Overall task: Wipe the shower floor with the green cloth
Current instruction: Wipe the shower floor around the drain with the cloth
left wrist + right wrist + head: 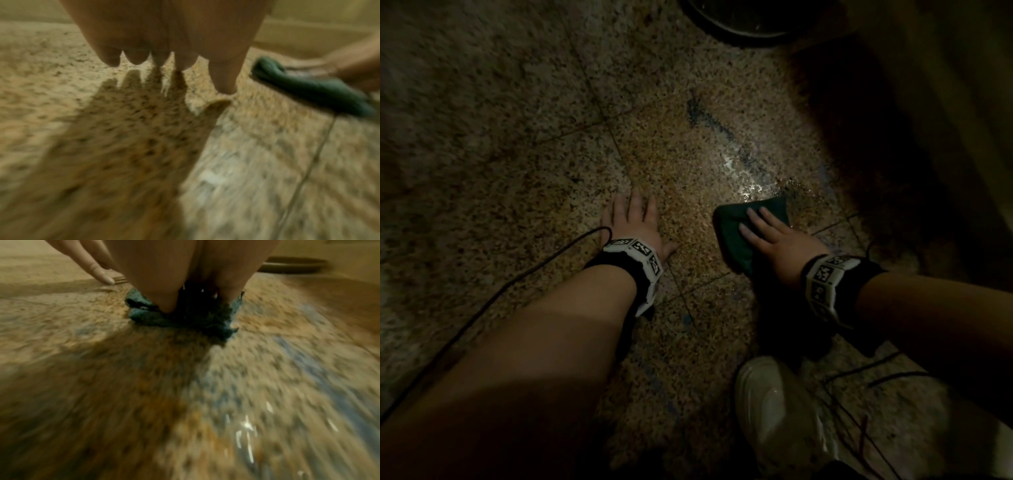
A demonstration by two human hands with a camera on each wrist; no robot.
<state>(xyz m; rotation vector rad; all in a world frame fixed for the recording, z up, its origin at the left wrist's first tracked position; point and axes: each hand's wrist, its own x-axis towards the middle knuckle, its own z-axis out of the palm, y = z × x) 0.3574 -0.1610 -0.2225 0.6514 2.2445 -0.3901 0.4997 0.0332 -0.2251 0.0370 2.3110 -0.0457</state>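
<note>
Green cloth (739, 236), bunched and folded, flat on the speckled stone shower floor (517, 144), right of the middle of the tiled patch in the head view, just below a wet, glinting streak (743, 178). Pressed down by the right hand (777, 240), fingers straight and slightly spread over the top of the fabric, not curled round it; palm covering the near half, cloth edges poking out on both sides of the fingers in the right wrist view (144, 316). Seen from the left wrist camera as a dark green wad (308, 87) under the right hand, blurred. Left hand (635, 222) set flat on the bare floor, near the cloth but apart from it, fingers extended and a little spread, thumb out to the side, holding nothing; fingertips (133, 58) close above their own shadow in the left wrist view. Marker-patterned bands on both wrists, left (637, 260) and right (825, 284), each with a thin black cable (524, 274) trailing across the floor. White shoe (774, 404) at the bottom edge of the floor area, below the right forearm. Dark round rim of a basin or bucket (739, 24) at the far edge, top centre. Grout lines crossing the tiles diagonally; right side in deep shadow.
</note>
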